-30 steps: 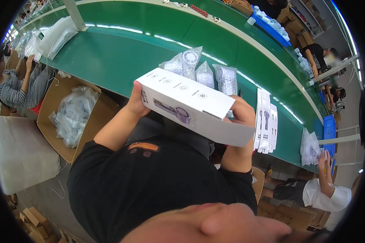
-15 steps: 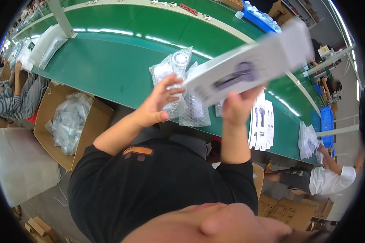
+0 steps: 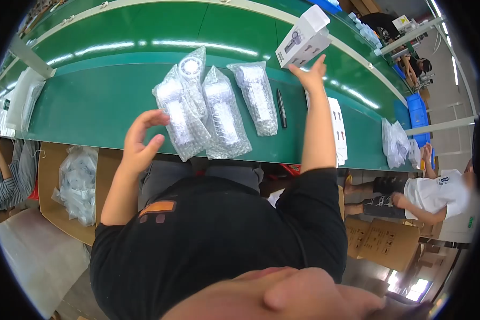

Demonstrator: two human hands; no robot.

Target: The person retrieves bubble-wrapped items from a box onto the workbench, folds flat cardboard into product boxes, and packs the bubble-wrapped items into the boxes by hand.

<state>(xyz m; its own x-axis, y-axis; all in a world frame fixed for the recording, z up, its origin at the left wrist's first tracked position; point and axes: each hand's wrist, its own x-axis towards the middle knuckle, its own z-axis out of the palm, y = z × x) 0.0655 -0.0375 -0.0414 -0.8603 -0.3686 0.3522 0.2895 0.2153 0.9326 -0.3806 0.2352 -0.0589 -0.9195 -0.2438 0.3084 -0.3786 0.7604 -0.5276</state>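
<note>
My left hand (image 3: 144, 140) is open, its fingers apart beside the leftmost of several bubble-wrapped items (image 3: 178, 114) on the green bench (image 3: 101, 106). Farther right lies another wrapped item (image 3: 256, 96), with a black pen (image 3: 281, 108) beside it. My right hand (image 3: 310, 76) reaches out to a white printed box (image 3: 304, 40) at the bench's far side. Its thumb and fingers are spread below the box, and its fingertips are at or very near the box's lower edge. Flat printed cartons (image 3: 337, 130) lie partly behind my right forearm.
A cardboard box (image 3: 50, 197) of bagged parts stands below the bench at left. White frame posts (image 3: 29, 56) rise from the bench. Plastic bags (image 3: 394, 144) and a co-worker in a white shirt (image 3: 434, 194) are at the right; another in stripes (image 3: 10, 178) is at left.
The box has gone from both hands, through my right hand, to the bench's far side, where it now stands. My right hand has opened. My left hand has moved toward the wrapped items.
</note>
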